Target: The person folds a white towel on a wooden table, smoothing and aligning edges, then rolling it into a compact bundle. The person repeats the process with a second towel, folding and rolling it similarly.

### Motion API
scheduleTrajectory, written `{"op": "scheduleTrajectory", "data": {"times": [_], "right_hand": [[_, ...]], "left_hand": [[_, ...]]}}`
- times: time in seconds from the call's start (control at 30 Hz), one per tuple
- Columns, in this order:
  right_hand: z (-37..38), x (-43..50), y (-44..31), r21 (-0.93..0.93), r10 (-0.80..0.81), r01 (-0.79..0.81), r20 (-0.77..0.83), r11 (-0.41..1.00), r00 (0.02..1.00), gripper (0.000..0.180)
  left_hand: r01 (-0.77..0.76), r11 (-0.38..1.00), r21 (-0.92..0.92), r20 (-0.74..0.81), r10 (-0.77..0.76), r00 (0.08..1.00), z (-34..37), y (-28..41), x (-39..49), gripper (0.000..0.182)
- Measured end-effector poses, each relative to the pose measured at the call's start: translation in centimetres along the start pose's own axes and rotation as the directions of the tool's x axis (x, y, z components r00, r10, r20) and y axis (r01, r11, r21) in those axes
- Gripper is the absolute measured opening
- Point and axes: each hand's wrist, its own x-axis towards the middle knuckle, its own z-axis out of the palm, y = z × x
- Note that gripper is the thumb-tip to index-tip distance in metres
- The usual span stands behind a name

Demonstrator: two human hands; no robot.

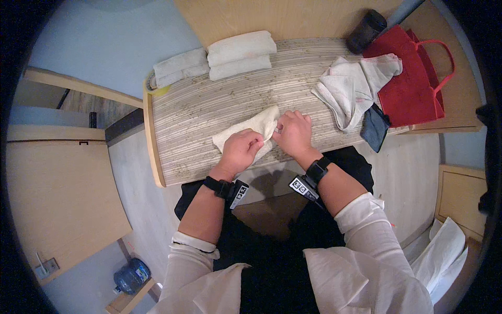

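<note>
A cream cloth (pixel 251 125) lies partly folded near the front edge of the striped tabletop (pixel 188 117). My left hand (pixel 242 148) pinches the cloth's near side between thumb and curled fingers. At the cloth's right end, my right hand (pixel 293 131) grips its edge with the fingers curled. Both wrists wear black straps with tagged devices. Folded white towels (pixel 241 51) rest at the back of the table, beside another folded towel stack (pixel 182 66). A crumpled white towel (pixel 349 90) lies to the right.
On the right are a red tote bag (pixel 404 82), a black cylindrical container (pixel 366 31) and a dark cloth (pixel 375 127). A roll of tape (pixel 151 82) sits at the back left corner. A large water bottle (pixel 132 276) is at the lower left, below a wooden door (pixel 62 196).
</note>
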Motion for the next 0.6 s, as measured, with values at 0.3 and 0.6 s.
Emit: {"op": "scheduleTrajectory", "data": {"times": [0.3,0.6], "right_hand": [[0.9,0.4,0.5,0.015,0.087,-0.087,0.022,0.996,0.996,0.021],[0.8,0.8,-0.4,-0.032,-0.285,0.284,0.004,0.958,0.959,0.013]], "left_hand": [[0.134,0.99,0.045,0.135,-0.139,0.981,-2.2,-0.2,-0.4,0.015],[0.001,0.956,0.292,-0.028,0.007,1.0,-1.2,-1.4,0.0,0.023]]}}
